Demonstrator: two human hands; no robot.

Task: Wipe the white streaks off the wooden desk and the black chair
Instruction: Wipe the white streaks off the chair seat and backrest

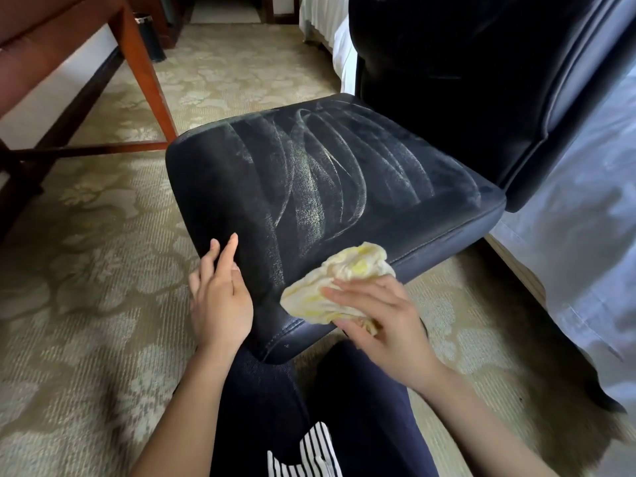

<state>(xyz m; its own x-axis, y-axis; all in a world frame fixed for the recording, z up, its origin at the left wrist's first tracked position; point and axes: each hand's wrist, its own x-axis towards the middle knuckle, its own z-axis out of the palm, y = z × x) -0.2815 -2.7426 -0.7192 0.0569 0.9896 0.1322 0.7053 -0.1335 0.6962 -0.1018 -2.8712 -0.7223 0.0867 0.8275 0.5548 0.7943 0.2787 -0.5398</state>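
Note:
The black chair (220, 187) fills the middle of the view, its seat turned toward me. Curved white streaks (309, 180) run across the seat's centre. A crumpled yellow-white cloth (337, 277) lies on the seat's near edge. My right hand (382, 321) lies over the cloth's near side with fingers stretched leftward and the thumb tucked beneath it. My left hand (220, 297) rests on the seat's near left corner, fingers straight. The wooden desk (41, 39) stands at the upper left, only its underside and leg showing.
Patterned beige carpet (86, 270) covers the floor. A dark waste bin (151, 39) stands beyond the desk leg. White bed linen (585, 253) hangs along the right side behind the chair. My knees in dark trousers sit just below the seat.

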